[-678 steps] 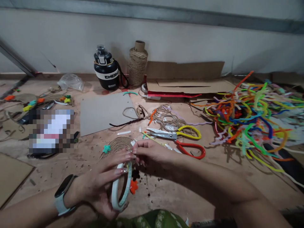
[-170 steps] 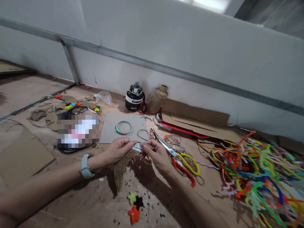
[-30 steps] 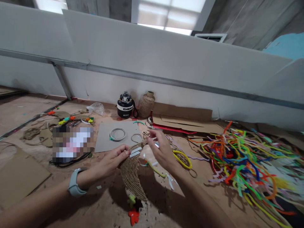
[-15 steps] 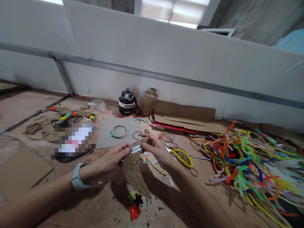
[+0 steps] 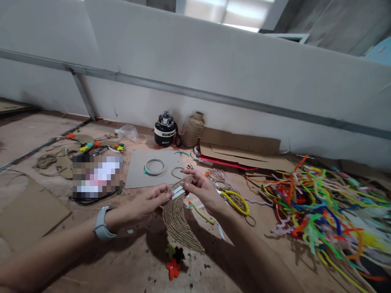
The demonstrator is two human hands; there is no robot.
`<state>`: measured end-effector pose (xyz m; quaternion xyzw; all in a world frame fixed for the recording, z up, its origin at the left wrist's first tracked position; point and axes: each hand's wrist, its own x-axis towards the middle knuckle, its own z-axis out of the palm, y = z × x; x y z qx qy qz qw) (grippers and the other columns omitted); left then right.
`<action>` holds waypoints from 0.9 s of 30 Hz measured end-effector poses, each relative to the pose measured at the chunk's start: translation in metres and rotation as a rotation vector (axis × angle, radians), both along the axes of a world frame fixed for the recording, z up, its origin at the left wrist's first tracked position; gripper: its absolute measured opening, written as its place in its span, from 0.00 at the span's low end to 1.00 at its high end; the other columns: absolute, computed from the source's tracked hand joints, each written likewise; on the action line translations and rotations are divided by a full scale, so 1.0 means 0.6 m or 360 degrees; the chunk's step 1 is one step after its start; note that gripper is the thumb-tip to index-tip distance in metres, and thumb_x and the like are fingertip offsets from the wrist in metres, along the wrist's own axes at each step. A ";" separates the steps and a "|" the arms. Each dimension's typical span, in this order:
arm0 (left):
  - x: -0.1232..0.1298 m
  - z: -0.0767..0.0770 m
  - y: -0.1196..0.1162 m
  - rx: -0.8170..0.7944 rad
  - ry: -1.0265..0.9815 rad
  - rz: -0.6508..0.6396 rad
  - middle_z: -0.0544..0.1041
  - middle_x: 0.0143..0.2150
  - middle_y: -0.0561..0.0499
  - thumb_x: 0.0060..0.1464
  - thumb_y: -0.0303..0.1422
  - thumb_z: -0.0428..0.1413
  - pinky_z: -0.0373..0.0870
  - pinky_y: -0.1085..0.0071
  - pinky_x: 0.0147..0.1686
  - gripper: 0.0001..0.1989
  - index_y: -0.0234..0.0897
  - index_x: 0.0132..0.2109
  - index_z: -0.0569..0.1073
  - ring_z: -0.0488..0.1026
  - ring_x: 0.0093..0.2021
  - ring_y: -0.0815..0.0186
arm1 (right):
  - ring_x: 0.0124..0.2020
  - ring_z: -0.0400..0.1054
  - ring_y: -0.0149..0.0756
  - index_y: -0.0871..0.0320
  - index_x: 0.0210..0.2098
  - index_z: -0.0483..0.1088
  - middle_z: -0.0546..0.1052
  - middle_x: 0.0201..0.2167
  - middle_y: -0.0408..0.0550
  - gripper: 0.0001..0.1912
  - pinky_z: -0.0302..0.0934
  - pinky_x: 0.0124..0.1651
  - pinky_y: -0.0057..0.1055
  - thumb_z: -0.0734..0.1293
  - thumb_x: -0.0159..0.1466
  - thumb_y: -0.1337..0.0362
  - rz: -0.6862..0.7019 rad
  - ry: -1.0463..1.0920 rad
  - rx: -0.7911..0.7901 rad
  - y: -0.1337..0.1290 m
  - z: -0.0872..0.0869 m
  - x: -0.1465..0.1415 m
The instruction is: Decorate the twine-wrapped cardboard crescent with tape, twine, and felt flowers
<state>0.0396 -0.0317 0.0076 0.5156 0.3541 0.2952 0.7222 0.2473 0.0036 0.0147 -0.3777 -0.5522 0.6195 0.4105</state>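
Between my hands is a crescent covered in rows of brown twine, its pointed end hanging down toward me. White tape strips lie across its upper part. My left hand pinches the crescent's left edge beside the strips, thumb on top. My right hand grips the upper right end with thumb and fingers; the fingertips partly hide what is there. Below the crescent's tip, small orange, dark and yellow-green fuzzy flowers lie on the table. A yellow-green pipe cleaner rests under my right hand.
A tangled heap of coloured pipe cleaners covers the right side. Behind stand a black bottle and a twine spool. A tape roll lies on grey card. Cardboard lies at left, near a blurred-out object.
The crescent's lower tip has swung a little to the right while both hands keep their hold. The whole view has shifted slightly.
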 end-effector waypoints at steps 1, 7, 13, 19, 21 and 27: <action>-0.001 0.001 0.000 -0.0001 0.0009 -0.0008 0.66 0.33 0.55 0.56 0.48 0.57 0.62 0.75 0.30 0.19 0.35 0.41 0.67 0.63 0.30 0.72 | 0.28 0.66 0.29 0.57 0.49 0.67 0.68 0.23 0.35 0.25 0.60 0.35 0.29 0.74 0.55 0.59 -0.0010 0.0008 -0.0002 0.000 0.000 0.000; -0.008 0.003 0.001 -0.0035 -0.0025 -0.0053 0.70 0.40 0.52 0.58 0.42 0.57 0.66 0.74 0.34 0.16 0.38 0.48 0.70 0.68 0.37 0.68 | 0.28 0.66 0.29 0.57 0.50 0.66 0.69 0.24 0.36 0.26 0.60 0.35 0.29 0.74 0.55 0.58 -0.0018 -0.0012 -0.0014 0.002 -0.001 0.002; 0.000 -0.001 0.005 -0.0068 -0.0162 -0.0111 0.75 0.44 0.46 0.55 0.42 0.60 0.70 0.69 0.36 0.23 0.37 0.54 0.68 0.73 0.40 0.64 | 0.31 0.68 0.32 0.58 0.52 0.64 0.70 0.27 0.39 0.24 0.63 0.38 0.33 0.70 0.59 0.57 -0.0091 -0.0241 0.0218 0.014 -0.010 0.009; 0.003 -0.023 0.006 0.0202 0.0088 0.0021 0.74 0.36 0.50 0.58 0.45 0.55 0.69 0.72 0.30 0.21 0.35 0.52 0.67 0.72 0.33 0.66 | 0.42 0.67 0.42 0.60 0.46 0.70 0.74 0.40 0.54 0.11 0.63 0.47 0.41 0.65 0.66 0.63 -0.0689 -0.1271 0.1638 -0.005 0.005 0.015; 0.003 -0.026 0.003 0.0430 0.0254 0.0076 0.73 0.32 0.52 0.60 0.43 0.52 0.66 0.75 0.27 0.18 0.34 0.50 0.68 0.69 0.30 0.68 | 0.39 0.68 0.40 0.60 0.41 0.72 0.76 0.36 0.53 0.07 0.63 0.44 0.38 0.62 0.68 0.67 -0.0560 -0.1440 0.1938 -0.022 0.011 0.008; 0.005 0.001 -0.019 0.1099 0.0754 0.0246 0.75 0.33 0.50 0.62 0.35 0.48 0.67 0.73 0.35 0.11 0.35 0.45 0.71 0.70 0.34 0.66 | 0.36 0.67 0.39 0.61 0.37 0.71 0.75 0.32 0.51 0.08 0.62 0.39 0.34 0.60 0.68 0.72 -0.0194 -0.1544 0.2000 -0.057 0.009 -0.015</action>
